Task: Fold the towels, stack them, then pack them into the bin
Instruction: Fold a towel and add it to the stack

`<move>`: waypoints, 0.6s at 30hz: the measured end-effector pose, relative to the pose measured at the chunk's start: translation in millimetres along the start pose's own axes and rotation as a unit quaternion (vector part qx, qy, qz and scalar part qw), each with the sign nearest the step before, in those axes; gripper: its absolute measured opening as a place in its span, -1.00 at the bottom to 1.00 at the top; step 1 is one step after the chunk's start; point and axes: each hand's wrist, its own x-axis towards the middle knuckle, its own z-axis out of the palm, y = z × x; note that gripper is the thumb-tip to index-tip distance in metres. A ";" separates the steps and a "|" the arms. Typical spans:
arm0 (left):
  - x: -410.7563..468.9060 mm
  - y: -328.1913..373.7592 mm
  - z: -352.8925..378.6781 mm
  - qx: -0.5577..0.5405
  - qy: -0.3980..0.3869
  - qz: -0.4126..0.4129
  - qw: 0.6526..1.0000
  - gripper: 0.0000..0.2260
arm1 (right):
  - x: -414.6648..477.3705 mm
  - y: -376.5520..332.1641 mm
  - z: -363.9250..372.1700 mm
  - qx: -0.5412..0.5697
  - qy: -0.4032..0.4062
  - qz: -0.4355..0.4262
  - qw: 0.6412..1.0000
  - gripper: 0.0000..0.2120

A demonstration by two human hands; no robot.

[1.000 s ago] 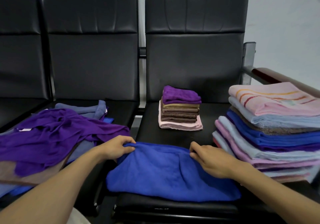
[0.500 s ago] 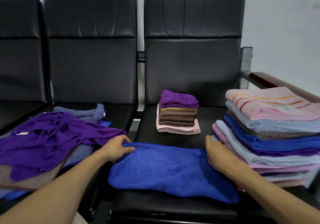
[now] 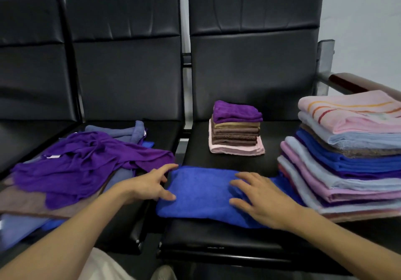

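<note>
A folded blue towel point(image 3: 201, 195) lies on the front of the right-hand black seat point(image 3: 217, 238). My left hand point(image 3: 149, 184) rests at its left edge with fingers spread. My right hand point(image 3: 258, 199) presses flat on its right part, fingers straight. A small stack of folded towels point(image 3: 236, 128), purple on top, brown in the middle, pink below, sits further back on the same seat. A tall stack of larger folded towels point(image 3: 347, 156) stands at the right. No bin is in view.
A loose heap of unfolded towels point(image 3: 82, 162), purple over brown and grey-blue, covers the middle seat. Black seat backs point(image 3: 253, 47) rise behind. A dark armrest point(image 3: 351, 82) sits at the far right. A light wall lies behind.
The blue towel has been folded narrower. My right hand came from the towel's right end onto its top, and my left hand let go of the left corner and opened.
</note>
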 end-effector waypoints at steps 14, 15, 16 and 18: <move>2.8 10.6 29.8 0.092 0.056 0.018 0.994 -0.51 | -12.1 7.8 14.7 0.058 -0.186 0.041 0.980 -0.10; 1.4 13.0 31.2 0.089 0.052 0.018 0.995 -0.52 | -13.5 9.4 14.9 0.058 -0.188 0.039 0.980 -0.11; 0.5 14.1 32.6 0.081 0.050 0.019 0.995 -0.54 | -14.9 10.2 14.4 0.058 -0.192 0.036 0.979 -0.11; -0.4 14.7 33.6 0.062 0.069 0.017 0.996 -0.56 | -15.9 11.2 14.3 0.059 -0.191 0.032 0.979 -0.12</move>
